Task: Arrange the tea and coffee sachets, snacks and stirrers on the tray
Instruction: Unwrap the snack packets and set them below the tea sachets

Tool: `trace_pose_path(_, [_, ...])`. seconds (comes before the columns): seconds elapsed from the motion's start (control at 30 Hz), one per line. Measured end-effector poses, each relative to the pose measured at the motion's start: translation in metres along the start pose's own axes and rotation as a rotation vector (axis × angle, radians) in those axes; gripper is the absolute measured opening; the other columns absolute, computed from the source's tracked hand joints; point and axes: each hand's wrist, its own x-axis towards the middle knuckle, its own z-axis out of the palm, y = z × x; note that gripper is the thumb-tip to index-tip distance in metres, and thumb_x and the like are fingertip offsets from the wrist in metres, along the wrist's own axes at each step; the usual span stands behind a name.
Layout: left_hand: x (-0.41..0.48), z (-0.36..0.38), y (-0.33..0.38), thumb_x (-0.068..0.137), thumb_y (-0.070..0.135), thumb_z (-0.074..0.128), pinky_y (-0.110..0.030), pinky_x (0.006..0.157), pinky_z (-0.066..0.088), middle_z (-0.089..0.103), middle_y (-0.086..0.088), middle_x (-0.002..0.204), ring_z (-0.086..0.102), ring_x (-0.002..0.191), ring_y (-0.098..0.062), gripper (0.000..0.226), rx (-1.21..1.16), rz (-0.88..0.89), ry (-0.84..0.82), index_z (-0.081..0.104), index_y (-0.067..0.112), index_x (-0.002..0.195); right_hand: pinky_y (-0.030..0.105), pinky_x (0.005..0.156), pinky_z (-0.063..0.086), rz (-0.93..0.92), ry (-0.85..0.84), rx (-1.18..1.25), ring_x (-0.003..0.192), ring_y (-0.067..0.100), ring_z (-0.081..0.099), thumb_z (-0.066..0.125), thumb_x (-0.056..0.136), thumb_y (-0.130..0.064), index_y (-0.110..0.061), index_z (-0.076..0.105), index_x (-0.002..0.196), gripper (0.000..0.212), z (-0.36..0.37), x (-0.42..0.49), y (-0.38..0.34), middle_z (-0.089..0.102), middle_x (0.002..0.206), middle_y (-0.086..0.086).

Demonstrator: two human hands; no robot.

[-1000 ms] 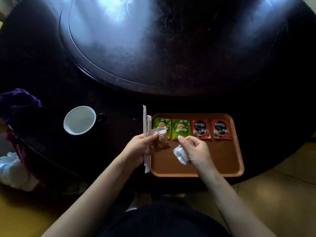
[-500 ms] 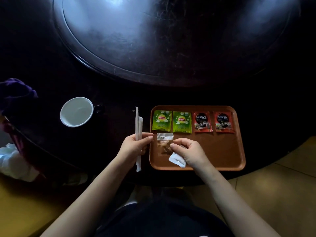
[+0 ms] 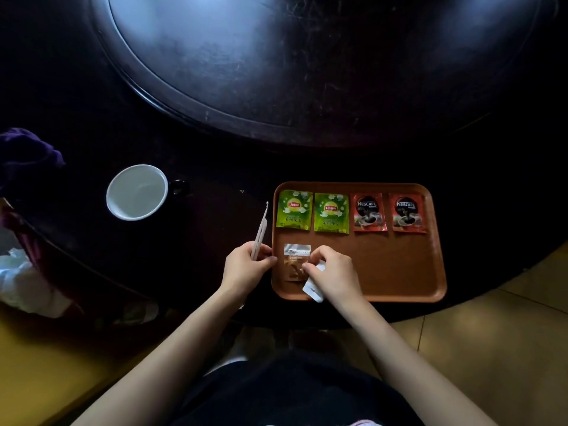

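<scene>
A brown tray (image 3: 399,265) lies on the dark table. Along its far edge sit two green Lipton tea sachets (image 3: 294,210) (image 3: 331,213) and two red Nescafe coffee sachets (image 3: 368,212) (image 3: 407,213). A clear snack packet (image 3: 294,262) lies flat at the tray's near left. My right hand (image 3: 332,273) holds a white snack packet (image 3: 313,288) while its fingertips touch the clear packet's right edge. My left hand (image 3: 246,265), just left of the tray, grips white paper-wrapped stirrers (image 3: 260,232) that point away from me.
A white-lined mug (image 3: 137,192) stands on the table to the left. A raised round turntable (image 3: 307,56) fills the table's middle. Purple cloth (image 3: 24,155) and a white bag (image 3: 21,281) sit at the far left. Tiled floor shows at the lower right.
The clear snack packet went from my left hand onto the tray's near left. My left hand kept the stirrers and tilted them; my right hand moved onto the packet's edge.
</scene>
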Motion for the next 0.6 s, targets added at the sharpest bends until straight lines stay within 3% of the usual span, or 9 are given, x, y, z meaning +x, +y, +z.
trace_pose_path(0.23, [0.000, 0.000, 0.000, 0.076, 0.017, 0.071, -0.021, 0.068, 0.051, 0.065, 0.005, 0.079, 0.062, 0.077, -0.009, 0.013, 0.014, 0.021, 0.005, 0.066, 0.015, 0.088, 0.032, 0.074, 0.046, 0.012, -0.038, -0.036, 0.099, 0.027, 0.060, 0.063, 0.081, -0.029, -0.017, 0.057, 0.084, 0.014, 0.003, 0.002, -0.004, 0.068, 0.101, 0.007])
trace_pose_path(0.33, [-0.002, -0.001, 0.001, 0.077, 0.019, 0.070, -0.030, 0.076, 0.055, 0.068, 0.001, 0.083, 0.064, 0.082, -0.013, 0.014, 0.013, 0.012, 0.031, 0.067, 0.014, 0.089, 0.031, 0.073, 0.044, 0.030, -0.051, -0.011, 0.096, 0.023, 0.058, 0.060, 0.083, -0.029, -0.016, 0.057, 0.085, 0.014, 0.001, 0.002, -0.005, 0.066, 0.099, 0.005])
trace_pose_path(0.47, [-0.012, -0.007, 0.015, 0.081, 0.022, 0.066, -0.029, 0.073, 0.054, 0.068, 0.002, 0.082, 0.063, 0.081, -0.011, 0.011, -0.015, 0.097, 0.109, 0.066, 0.015, 0.089, 0.027, 0.063, 0.040, 0.080, -0.110, 0.244, 0.079, 0.016, 0.055, 0.049, 0.088, -0.020, -0.011, 0.063, 0.089, 0.017, -0.017, 0.002, -0.009, 0.062, 0.086, 0.001])
trace_pose_path(0.53, [-0.019, -0.007, 0.026, 0.080, 0.025, 0.066, -0.026, 0.070, 0.054, 0.069, 0.002, 0.083, 0.064, 0.081, -0.009, 0.011, -0.015, 0.137, 0.033, 0.067, 0.017, 0.087, 0.025, 0.059, 0.039, 0.080, -0.127, 0.345, 0.071, 0.012, 0.053, 0.045, 0.089, -0.017, -0.012, 0.065, 0.093, 0.021, -0.030, -0.002, -0.012, 0.062, 0.082, 0.000])
trace_pose_path(0.6, [-0.024, -0.004, 0.037, 0.078, 0.031, 0.068, -0.027, 0.070, 0.056, 0.070, 0.003, 0.083, 0.066, 0.079, -0.009, 0.017, -0.062, 0.076, -0.146, 0.069, 0.018, 0.090, 0.024, 0.057, 0.041, 0.057, -0.141, 0.407, 0.069, 0.011, 0.053, 0.045, 0.090, -0.015, -0.013, 0.064, 0.095, 0.020, -0.040, -0.008, -0.014, 0.061, 0.081, 0.000])
